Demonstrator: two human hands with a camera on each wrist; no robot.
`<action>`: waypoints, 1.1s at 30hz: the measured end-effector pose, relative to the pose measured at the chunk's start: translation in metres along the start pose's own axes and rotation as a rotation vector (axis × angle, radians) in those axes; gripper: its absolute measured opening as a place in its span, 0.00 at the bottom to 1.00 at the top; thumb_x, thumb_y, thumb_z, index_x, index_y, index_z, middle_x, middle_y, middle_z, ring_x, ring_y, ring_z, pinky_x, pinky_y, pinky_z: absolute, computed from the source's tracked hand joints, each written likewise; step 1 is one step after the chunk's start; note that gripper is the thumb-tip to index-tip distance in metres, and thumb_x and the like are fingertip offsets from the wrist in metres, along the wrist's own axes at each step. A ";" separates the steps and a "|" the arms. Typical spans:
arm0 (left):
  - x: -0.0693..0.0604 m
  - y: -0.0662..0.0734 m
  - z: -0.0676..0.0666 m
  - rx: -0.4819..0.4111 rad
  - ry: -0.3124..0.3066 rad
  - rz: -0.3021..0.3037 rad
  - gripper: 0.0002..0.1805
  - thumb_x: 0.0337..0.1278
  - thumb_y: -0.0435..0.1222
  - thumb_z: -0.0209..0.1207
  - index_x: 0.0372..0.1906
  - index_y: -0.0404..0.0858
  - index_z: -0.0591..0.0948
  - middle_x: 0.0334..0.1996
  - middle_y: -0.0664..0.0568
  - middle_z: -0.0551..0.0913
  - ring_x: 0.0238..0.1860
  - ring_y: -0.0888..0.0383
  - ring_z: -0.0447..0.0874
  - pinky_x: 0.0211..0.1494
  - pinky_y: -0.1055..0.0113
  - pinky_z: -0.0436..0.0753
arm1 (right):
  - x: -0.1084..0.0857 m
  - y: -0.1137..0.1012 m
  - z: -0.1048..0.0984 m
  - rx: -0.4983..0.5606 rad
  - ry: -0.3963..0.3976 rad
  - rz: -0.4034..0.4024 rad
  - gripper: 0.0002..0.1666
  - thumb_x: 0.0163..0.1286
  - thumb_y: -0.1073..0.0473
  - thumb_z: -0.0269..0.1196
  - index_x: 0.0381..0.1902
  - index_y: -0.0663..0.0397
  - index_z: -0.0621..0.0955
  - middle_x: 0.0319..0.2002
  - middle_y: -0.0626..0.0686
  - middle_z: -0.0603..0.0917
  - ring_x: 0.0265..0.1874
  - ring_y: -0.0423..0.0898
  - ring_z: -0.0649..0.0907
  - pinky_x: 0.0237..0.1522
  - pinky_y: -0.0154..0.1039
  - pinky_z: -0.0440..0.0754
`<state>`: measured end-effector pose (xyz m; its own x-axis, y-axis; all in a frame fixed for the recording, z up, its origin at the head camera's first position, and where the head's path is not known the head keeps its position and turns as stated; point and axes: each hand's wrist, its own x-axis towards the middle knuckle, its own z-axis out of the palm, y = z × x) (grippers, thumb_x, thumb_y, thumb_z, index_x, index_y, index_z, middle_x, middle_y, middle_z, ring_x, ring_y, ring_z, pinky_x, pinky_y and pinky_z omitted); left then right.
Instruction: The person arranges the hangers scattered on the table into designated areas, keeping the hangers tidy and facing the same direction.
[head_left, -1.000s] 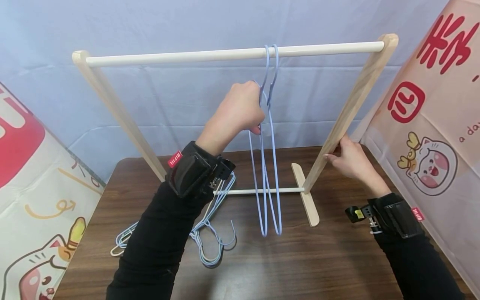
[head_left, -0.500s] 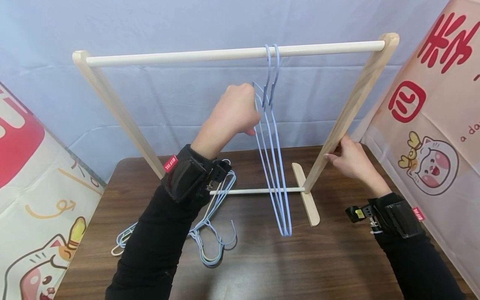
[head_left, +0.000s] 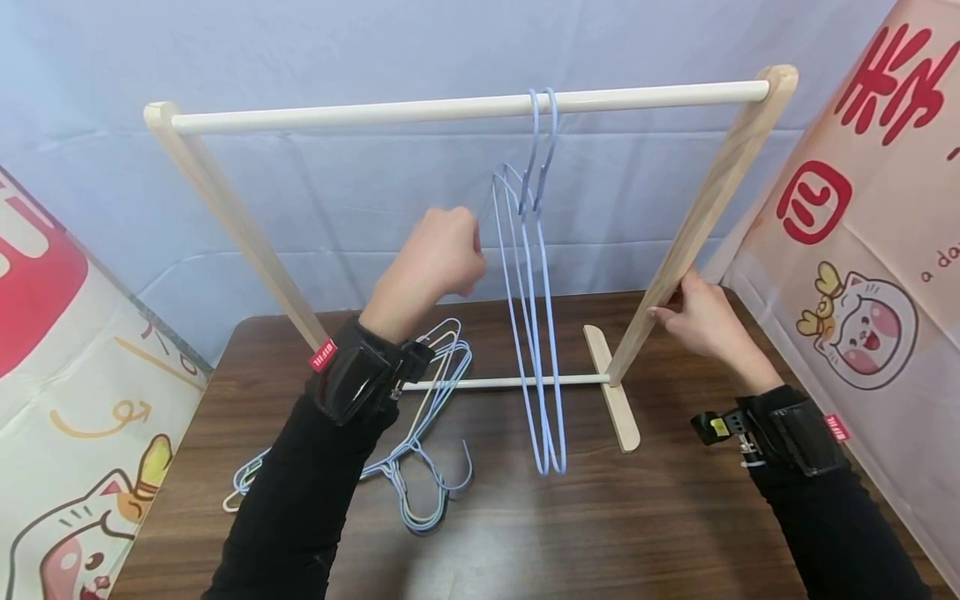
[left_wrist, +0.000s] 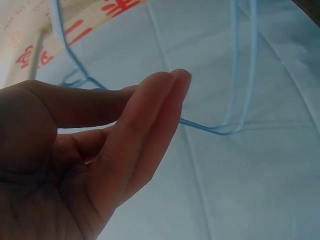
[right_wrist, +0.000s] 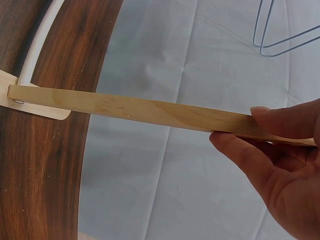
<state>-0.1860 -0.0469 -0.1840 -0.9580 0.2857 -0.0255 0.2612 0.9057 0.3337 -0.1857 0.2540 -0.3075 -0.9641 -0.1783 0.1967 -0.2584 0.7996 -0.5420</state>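
Two light blue wire hangers (head_left: 546, 333) hang by their hooks from the white top rod (head_left: 360, 112) of a wooden clothes rack, right of its middle. My left hand (head_left: 431, 258) is just left of them in the head view, apart from them and holding nothing. In the left wrist view its bent fingers (left_wrist: 145, 125) and thumb come together loosely, with the hangers behind. My right hand (head_left: 701, 321) grips the rack's right upright (head_left: 701, 196) low down. Thumb and fingers (right_wrist: 245, 150) lie on either side of the wood in the right wrist view.
A pile of blue and cream hangers (head_left: 420, 492) lies on the brown wooden table (head_left: 570, 542), partly under my left forearm. The rack's flat foot (head_left: 618, 408) and thin lower bar (head_left: 495, 383) stand near the table's back. A pale blue cloth (head_left: 360, 208) hangs behind.
My left hand has let go of the hangers and drawn away down and to the left. The hangers swung right, then back left. The right hand stays on the upright.
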 end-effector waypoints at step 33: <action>-0.023 -0.112 0.107 -0.009 -0.170 -0.141 0.06 0.44 0.28 0.53 0.19 0.39 0.72 0.12 0.55 0.68 0.15 0.60 0.62 0.18 0.69 0.59 | -0.001 0.001 -0.001 -0.006 -0.011 -0.001 0.24 0.60 0.68 0.59 0.50 0.69 0.61 0.36 0.69 0.75 0.36 0.64 0.77 0.33 0.53 0.71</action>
<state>-0.1808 -0.1218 -0.3216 -0.9509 0.2061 -0.2307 0.1246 0.9378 0.3240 -0.1852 0.2550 -0.3073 -0.9645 -0.1855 0.1881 -0.2591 0.8028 -0.5370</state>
